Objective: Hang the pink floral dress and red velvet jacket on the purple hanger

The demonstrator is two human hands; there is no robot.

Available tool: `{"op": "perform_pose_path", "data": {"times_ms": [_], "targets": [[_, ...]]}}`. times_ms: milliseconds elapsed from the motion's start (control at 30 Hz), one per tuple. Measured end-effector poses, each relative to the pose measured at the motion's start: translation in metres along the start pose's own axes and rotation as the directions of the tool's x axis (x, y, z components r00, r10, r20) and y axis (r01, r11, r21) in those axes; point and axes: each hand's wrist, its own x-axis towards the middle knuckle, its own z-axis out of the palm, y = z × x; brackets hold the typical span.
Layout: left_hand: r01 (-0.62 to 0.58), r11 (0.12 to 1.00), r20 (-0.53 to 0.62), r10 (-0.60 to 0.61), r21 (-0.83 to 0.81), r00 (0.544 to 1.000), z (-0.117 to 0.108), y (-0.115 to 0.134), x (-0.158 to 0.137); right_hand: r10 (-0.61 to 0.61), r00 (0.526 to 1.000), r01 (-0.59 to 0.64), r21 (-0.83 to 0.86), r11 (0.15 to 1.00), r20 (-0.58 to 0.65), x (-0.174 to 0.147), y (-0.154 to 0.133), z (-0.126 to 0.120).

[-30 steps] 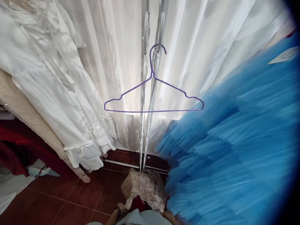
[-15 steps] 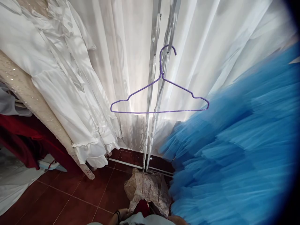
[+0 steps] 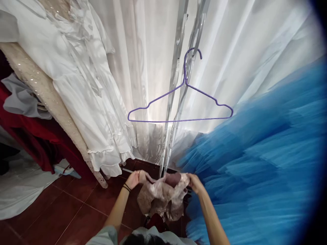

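Observation:
Low in front of me, a shiny pinkish-beige garment (image 3: 163,192), perhaps a dress, is stretched between both hands. My left hand (image 3: 134,178), with dark bands at the wrist, is closed on its upper left corner. On the opposite corner, beside the blue tulle, my right hand (image 3: 195,183) pinches the cloth. The garment's top edge sags between them and shows a mauve inner side; its lower part hangs in folds towards me. Above and beyond the hands, a bare purple hanger (image 3: 163,121) hangs by its hook from a metal upright (image 3: 176,78).
White ruffled dresses (image 3: 76,88) hang on the left, beside a sparkly beige garment (image 3: 48,88) and dark red cloth (image 3: 58,136). Blue layered tulle (image 3: 255,170) fills the right. White curtains (image 3: 153,51) hang behind. Dark red tiles (image 3: 68,211) cover the floor.
Both hands have come up and forward into view, raising the garment's top edge away from my body and spreading it. The view has shifted slightly, so the hanger appears further right.

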Motion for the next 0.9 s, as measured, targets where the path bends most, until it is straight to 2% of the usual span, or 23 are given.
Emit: {"op": "perform_pose_path", "data": {"times_ms": [67, 100, 167, 233, 267, 333, 400, 467, 533, 633, 733, 833, 900], "targets": [[-0.173, 0.973, -0.076, 0.163, -0.152, 0.984, -0.022, 0.047, 0.016, -0.028, 0.998, 0.021, 0.114, 0.993, 0.061, 0.006, -0.047, -0.003], [-0.267, 0.942, -0.127, 0.244, -0.205, 0.961, -0.032, 0.073, 0.019, -0.071, 0.995, 0.057, 0.19, 0.98, 0.069, 0.002, -0.07, -0.001], [-0.436, 0.857, -0.219, 0.386, -0.275, 0.896, -0.046, 0.126, 0.018, -0.195, 0.98, 0.172, 0.335, 0.927, 0.039, -0.016, -0.113, 0.01], [-0.58, 0.761, -0.299, 0.503, -0.291, 0.811, -0.05, 0.177, 0.01, -0.342, 0.94, 0.319, 0.401, 0.859, -0.016, -0.039, -0.146, 0.028], [-0.653, 0.707, -0.325, 0.572, -0.271, 0.753, -0.047, 0.201, 0.007, -0.408, 0.912, 0.388, 0.395, 0.833, -0.036, -0.049, -0.159, 0.038], [-0.81, 0.572, -0.36, 0.735, -0.126, 0.575, -0.037, 0.241, 0.003, -0.502, 0.862, 0.49, 0.359, 0.795, -0.064, -0.064, -0.178, 0.056], [-0.886, 0.464, -0.367, 0.822, -0.012, 0.436, -0.022, 0.272, 0.002, -0.541, 0.836, 0.54, 0.324, 0.777, -0.095, -0.07, -0.191, 0.067], [-0.911, 0.411, -0.349, 0.859, 0.036, 0.374, -0.007, 0.295, 0.002, -0.549, 0.828, 0.554, 0.31, 0.773, -0.112, -0.071, -0.201, 0.07], [-0.92, 0.385, -0.283, 0.893, 0.076, 0.35, 0.007, 0.313, 0.001, -0.549, 0.823, 0.563, 0.334, 0.756, -0.145, -0.071, -0.21, 0.065], [-0.916, 0.356, -0.081, 0.934, 0.187, 0.347, 0.029, 0.331, -0.005, -0.536, 0.802, 0.598, 0.374, 0.709, -0.265, -0.07, -0.221, 0.051], [-0.878, 0.391, 0.066, 0.904, 0.276, 0.423, 0.051, 0.337, -0.008, -0.572, 0.713, 0.695, 0.302, 0.653, -0.405, -0.066, -0.223, 0.032], [-0.824, 0.481, 0.027, 0.859, 0.301, 0.511, 0.065, 0.335, -0.004, -0.64, 0.619, 0.763, 0.154, 0.628, -0.455, -0.058, -0.216, 0.009], [-0.799, 0.519, -0.03, 0.844, 0.304, 0.536, 0.069, 0.333, 0.001, -0.672, 0.581, 0.771, 0.047, 0.635, -0.459, -0.052, -0.209, -0.007]]}}
